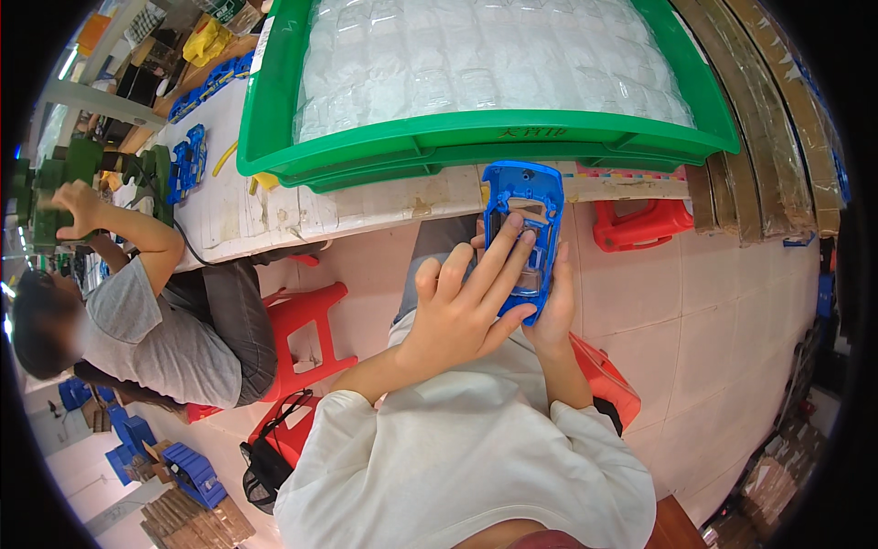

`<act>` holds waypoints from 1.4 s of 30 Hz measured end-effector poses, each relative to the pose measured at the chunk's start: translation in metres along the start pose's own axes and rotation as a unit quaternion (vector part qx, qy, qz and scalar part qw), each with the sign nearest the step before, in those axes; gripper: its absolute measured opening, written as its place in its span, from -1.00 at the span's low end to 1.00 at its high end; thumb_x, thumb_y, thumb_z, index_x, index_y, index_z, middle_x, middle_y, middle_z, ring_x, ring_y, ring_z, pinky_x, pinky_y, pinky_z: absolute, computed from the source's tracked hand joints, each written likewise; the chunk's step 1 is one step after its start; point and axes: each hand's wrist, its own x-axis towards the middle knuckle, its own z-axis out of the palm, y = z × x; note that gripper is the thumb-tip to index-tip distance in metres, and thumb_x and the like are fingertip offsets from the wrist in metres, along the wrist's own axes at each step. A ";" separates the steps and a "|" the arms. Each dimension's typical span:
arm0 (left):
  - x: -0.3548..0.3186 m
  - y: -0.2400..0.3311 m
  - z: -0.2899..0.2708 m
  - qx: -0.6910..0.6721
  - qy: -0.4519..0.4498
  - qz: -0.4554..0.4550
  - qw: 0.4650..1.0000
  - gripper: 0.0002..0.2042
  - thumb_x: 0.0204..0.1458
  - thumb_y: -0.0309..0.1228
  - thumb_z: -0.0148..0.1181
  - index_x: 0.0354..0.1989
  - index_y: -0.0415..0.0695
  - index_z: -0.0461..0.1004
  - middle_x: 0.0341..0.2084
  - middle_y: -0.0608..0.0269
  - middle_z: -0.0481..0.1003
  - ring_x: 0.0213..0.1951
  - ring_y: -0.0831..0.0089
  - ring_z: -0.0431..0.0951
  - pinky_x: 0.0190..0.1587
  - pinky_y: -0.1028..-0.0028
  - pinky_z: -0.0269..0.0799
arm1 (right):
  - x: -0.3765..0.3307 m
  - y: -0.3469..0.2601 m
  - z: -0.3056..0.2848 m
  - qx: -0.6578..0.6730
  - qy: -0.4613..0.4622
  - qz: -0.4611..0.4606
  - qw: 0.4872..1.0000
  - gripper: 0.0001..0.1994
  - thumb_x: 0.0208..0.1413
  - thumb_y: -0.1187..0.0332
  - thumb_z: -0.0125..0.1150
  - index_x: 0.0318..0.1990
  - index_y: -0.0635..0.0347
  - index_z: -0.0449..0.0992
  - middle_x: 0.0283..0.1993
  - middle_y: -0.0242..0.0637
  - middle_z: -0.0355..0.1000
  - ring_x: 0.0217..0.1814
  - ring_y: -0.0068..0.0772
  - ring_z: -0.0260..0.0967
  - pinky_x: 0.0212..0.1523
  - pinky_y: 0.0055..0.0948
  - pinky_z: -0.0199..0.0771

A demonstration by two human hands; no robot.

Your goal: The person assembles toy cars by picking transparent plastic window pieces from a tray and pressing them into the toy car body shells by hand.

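A blue plastic housing (524, 174), long with rounded corners, is held upright over my lap, its hollow, ribbed inner side toward me. It has a window-like cutout near the upper middle and a clear rectangular piece (528, 280) low down. My right hand (556, 306) grips it along the right edge, with most of those fingers hidden behind it. My left hand (462, 302) reaches across from the left, index and middle fingers stretched out and touching the inside. Its other fingers are loosely bent and the thumb lies by the housing's lower edge.
A green crate (384, 145) of clear-bagged white pieces stands on the table (274, 220) ahead. Cardboard (732, 192) is stacked at right. Red stools (640, 226) stand on the floor. At left, a co-worker (165, 339) sits beside a green machine (55, 197); blue housings (187, 160) lie nearby.
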 end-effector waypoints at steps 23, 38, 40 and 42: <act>-0.001 0.004 -0.003 0.011 -0.030 -0.016 0.999 -0.50 0.04 -0.05 -0.30 0.01 -0.10 0.32 0.08 0.31 0.22 -0.25 0.41 0.19 -0.18 0.42 -0.04 | 0.003 0.007 -0.005 -0.061 -0.058 -0.053 0.995 -0.45 0.17 -0.01 -0.41 0.11 0.30 0.06 0.06 -0.18 0.18 0.06 -0.39 0.17 0.07 -0.46 0.13; -0.002 0.003 0.000 0.014 -0.011 0.005 1.000 -0.50 0.06 -0.05 -0.34 0.03 -0.09 0.31 0.11 0.34 0.17 -0.22 0.40 0.13 -0.15 0.42 -0.05 | 0.004 0.006 -0.001 -0.026 -0.035 -0.028 0.999 -0.44 0.17 -0.01 -0.43 0.11 0.31 0.06 0.03 -0.16 0.20 0.06 -0.38 0.17 0.06 -0.47 0.16; -0.001 0.002 0.000 -0.003 -0.003 -0.007 1.000 -0.51 0.05 -0.06 -0.31 0.02 -0.10 0.32 0.10 0.34 0.19 -0.22 0.41 0.15 -0.16 0.41 -0.05 | 0.004 0.006 -0.002 -0.025 -0.040 -0.025 0.999 -0.44 0.17 -0.01 -0.42 0.10 0.32 0.06 0.02 -0.16 0.21 0.06 -0.39 0.17 0.05 -0.48 0.16; -0.001 0.003 0.001 -0.016 -0.001 -0.012 1.000 -0.52 0.03 -0.07 -0.26 0.01 -0.11 0.33 0.10 0.33 0.19 -0.23 0.41 0.16 -0.16 0.41 -0.05 | 0.004 0.006 -0.001 -0.010 -0.046 -0.023 0.999 -0.44 0.17 -0.01 -0.41 0.10 0.32 0.08 0.03 -0.17 0.21 0.06 -0.40 0.17 0.05 -0.49 0.14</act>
